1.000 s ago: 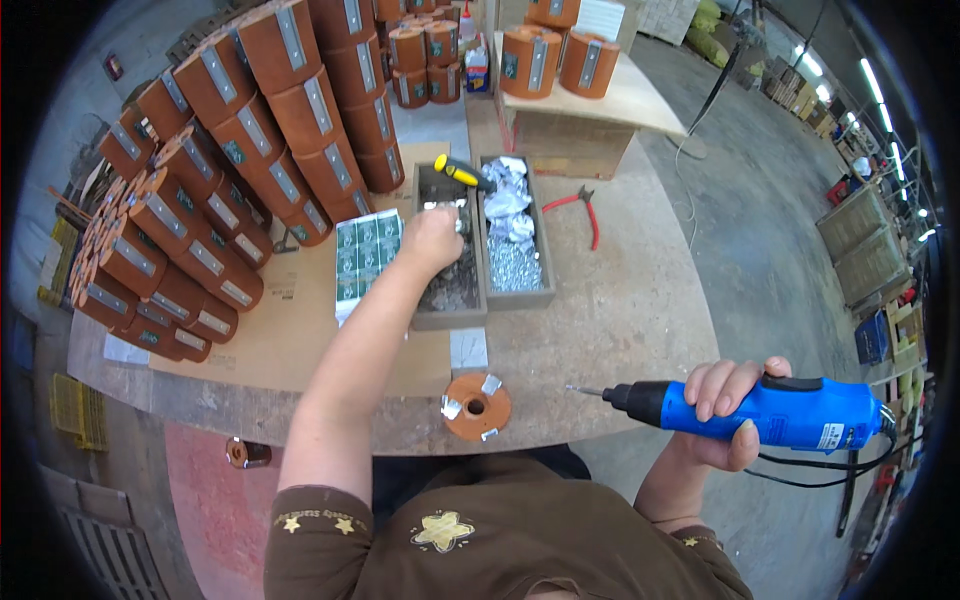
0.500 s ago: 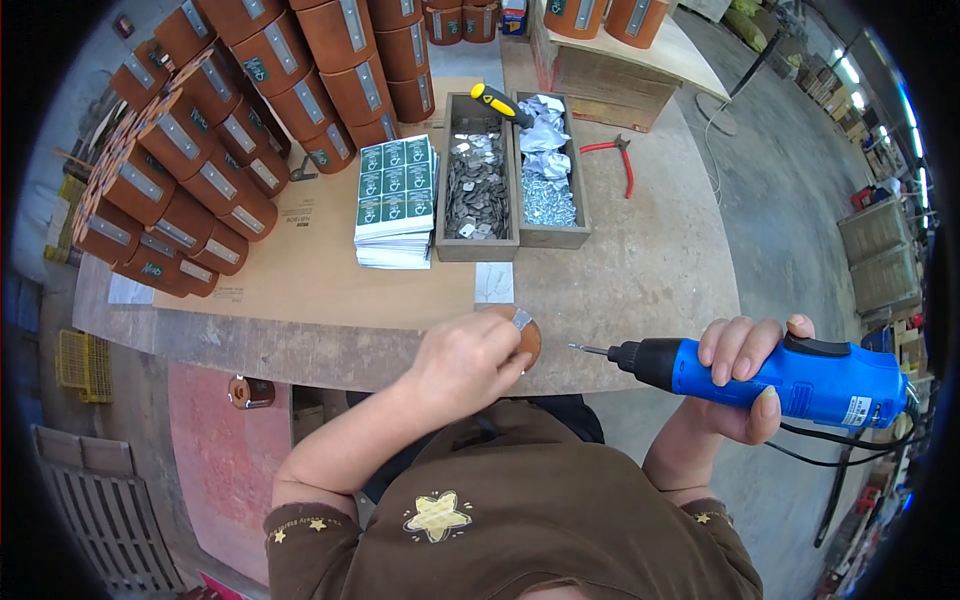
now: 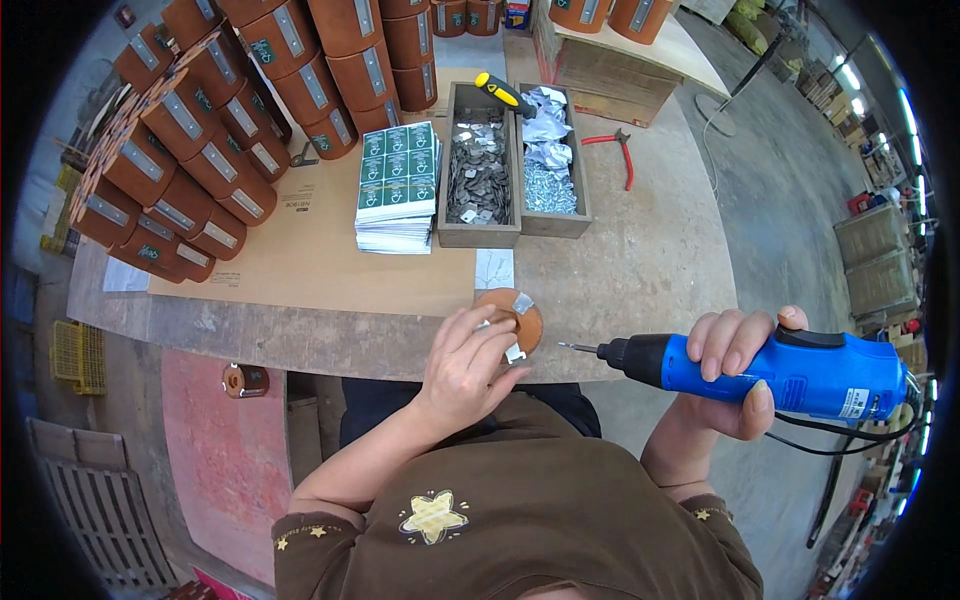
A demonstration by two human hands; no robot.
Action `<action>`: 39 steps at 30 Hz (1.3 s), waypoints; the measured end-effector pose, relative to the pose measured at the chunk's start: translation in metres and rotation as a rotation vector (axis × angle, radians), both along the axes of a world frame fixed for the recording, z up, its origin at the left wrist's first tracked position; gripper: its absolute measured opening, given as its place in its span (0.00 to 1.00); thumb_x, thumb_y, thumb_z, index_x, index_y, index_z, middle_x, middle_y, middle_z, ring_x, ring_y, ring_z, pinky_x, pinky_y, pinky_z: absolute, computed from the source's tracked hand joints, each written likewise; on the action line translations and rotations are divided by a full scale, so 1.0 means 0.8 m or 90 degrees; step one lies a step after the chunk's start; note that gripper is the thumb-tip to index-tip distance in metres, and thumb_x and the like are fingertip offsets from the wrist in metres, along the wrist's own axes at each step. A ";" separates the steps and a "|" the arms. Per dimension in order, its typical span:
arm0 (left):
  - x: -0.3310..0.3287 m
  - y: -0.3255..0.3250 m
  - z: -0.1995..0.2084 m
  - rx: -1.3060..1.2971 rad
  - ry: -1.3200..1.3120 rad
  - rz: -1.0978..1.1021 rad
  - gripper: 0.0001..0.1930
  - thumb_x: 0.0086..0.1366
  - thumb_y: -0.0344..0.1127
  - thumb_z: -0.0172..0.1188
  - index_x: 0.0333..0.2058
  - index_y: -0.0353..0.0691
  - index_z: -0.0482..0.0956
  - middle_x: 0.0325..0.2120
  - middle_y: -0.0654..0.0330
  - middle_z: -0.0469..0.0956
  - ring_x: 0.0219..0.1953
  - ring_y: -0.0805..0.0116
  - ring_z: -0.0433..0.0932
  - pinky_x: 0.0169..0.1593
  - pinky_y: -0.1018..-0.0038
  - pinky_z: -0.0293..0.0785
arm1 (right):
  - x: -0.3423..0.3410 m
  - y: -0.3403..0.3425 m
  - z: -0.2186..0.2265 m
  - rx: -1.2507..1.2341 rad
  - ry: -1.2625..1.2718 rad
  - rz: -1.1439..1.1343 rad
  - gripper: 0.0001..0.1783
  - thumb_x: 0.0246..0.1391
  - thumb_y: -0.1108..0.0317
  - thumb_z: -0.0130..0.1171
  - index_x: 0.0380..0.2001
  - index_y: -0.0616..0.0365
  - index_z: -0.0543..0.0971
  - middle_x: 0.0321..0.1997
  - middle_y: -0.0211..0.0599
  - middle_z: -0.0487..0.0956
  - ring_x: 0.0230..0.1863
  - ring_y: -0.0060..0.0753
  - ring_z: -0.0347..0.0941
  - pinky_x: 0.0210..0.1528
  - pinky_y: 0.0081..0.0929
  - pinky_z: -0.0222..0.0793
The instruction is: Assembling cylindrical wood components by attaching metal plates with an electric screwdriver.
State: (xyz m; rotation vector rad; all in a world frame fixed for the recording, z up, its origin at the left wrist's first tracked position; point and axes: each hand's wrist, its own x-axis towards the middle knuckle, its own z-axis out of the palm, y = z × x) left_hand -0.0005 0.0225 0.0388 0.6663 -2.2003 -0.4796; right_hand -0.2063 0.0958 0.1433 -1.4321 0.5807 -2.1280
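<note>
Near the table's front edge stands a round terracotta-coloured piece [image 3: 533, 325] with a dark hole, seen from its end. Silvery metal tabs [image 3: 523, 303] show at its far rim and near side. My left hand [image 3: 462, 365] lies at its left side, fingers apart and fingertips over it; whether a small part lies under them is hidden. To the right, my right hand [image 3: 738, 370] is wrapped round a blue electric screwdriver [image 3: 810, 380] with a black nose. Its thin bit points left toward the round piece, a short gap away from it.
Stacked terracotta-coloured cylinders [image 3: 215, 165] with metal strips fill the left back. Beside a pile of green-and-white printed cards [image 3: 394, 215] stand two wooden trays, one with flat metal pieces [image 3: 478, 170], one with screws [image 3: 548, 190]. A yellow-black handle [image 3: 500, 92] lies across them; red pliers [image 3: 626, 160] lie right.
My left hand's fingers have spread from a pinch and drawn back to the left, baring more of the round piece. The screwdriver has shifted slightly left.
</note>
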 end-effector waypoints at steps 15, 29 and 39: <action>0.003 0.012 -0.019 0.034 0.007 0.073 0.14 0.40 0.30 0.64 0.30 0.39 0.77 0.41 0.59 0.73 0.51 0.56 0.65 0.53 0.55 0.54 | 0.039 -0.018 -0.006 0.094 -0.030 0.032 0.32 0.41 0.65 0.58 0.48 0.56 0.55 0.22 0.35 0.69 0.22 0.31 0.67 0.28 0.31 0.66; 0.004 0.013 -0.024 0.074 0.048 0.064 0.15 0.39 0.29 0.65 0.30 0.40 0.77 0.40 0.60 0.75 0.52 0.56 0.64 0.54 0.54 0.52 | 0.051 -0.029 -0.014 0.155 0.038 0.085 0.31 0.43 0.68 0.57 0.48 0.57 0.53 0.24 0.38 0.69 0.25 0.32 0.67 0.32 0.34 0.67; 0.002 0.013 -0.025 0.087 0.059 0.058 0.15 0.39 0.28 0.65 0.31 0.39 0.78 0.39 0.60 0.75 0.52 0.55 0.64 0.53 0.55 0.53 | 0.052 -0.034 -0.016 0.157 0.065 0.092 0.31 0.43 0.72 0.56 0.48 0.58 0.53 0.24 0.39 0.69 0.26 0.32 0.67 0.33 0.33 0.67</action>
